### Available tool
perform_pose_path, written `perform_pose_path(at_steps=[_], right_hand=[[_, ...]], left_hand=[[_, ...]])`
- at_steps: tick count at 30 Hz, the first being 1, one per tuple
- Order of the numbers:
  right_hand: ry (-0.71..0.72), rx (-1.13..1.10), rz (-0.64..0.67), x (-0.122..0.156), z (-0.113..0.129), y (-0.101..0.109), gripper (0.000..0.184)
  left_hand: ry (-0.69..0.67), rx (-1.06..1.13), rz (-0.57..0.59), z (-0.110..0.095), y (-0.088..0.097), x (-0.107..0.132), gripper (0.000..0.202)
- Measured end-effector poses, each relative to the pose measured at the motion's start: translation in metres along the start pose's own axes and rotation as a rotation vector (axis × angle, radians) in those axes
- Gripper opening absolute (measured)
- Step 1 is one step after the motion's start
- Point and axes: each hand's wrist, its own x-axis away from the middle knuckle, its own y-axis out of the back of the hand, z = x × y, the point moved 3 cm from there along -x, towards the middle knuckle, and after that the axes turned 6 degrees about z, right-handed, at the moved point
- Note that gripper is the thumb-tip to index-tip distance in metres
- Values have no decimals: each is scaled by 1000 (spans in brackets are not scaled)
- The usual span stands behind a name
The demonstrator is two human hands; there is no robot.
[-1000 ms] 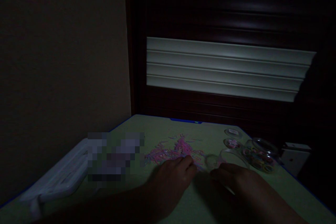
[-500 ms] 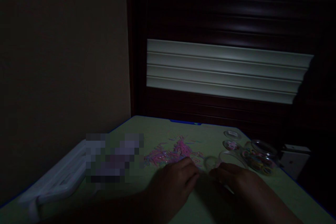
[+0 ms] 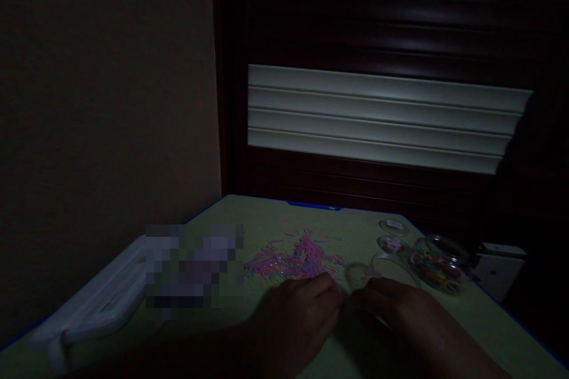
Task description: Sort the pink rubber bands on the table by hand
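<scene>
Over the green tabletop my left hand [image 3: 306,314] is closed, its fingers curled in and its fingertips hidden. Just beside it my right hand [image 3: 391,308] has its fingers pressed together, pointing at the left one. Whatever lies between the fingertips is too small and dark to make out. A loose heap of small pink and purple rubber bands [image 3: 306,257] is spread right behind my left hand. Behind and partly under my right hand shows a thin, pale, clear hoop [image 3: 400,263].
A clear jar [image 3: 440,266] of coloured bands stands at the right, near a clear round lid [image 3: 393,226] and a small dish [image 3: 391,244] with pink pieces. A phone [image 3: 500,269] leans beyond the table edge. On the left lies a white slotted tray [image 3: 98,296] beside a blurred-out patch.
My two hands have come closer together, the left moving slightly right and the right slightly left. The things on the table look the same.
</scene>
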Motion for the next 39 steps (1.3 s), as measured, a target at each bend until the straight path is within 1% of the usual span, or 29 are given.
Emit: perform_pose_path(at_steps=[4,9,14,19,25,29,35,39], right_hand=[[0,5,-2,-1,3,2,24],[5,-1,-4,0,5,5,24],[3,-17,-1,2,3,5,26],[-15,-47,16,1,1,-2,27],[-65,-113,77,1,3,2,29],[-45,-85,39,1,3,4,27],[-68,-68,21,2,-2,0,26],[-109,-32,-45,4,-10,-3,24]], left_hand=[[-18,-13,-13,0,0,0,13],[-103,-72,-26,-2,0,0,15],[-34,-61,-27,0,-2,0,13],[-33,-49,-31,0,-3,0,11],[-7,-11,-30,2,-4,0,8],[-5,5,-28,2,-4,0,8],[36,41,-30,2,0,0,9],[47,57,-57,4,-1,0,9]])
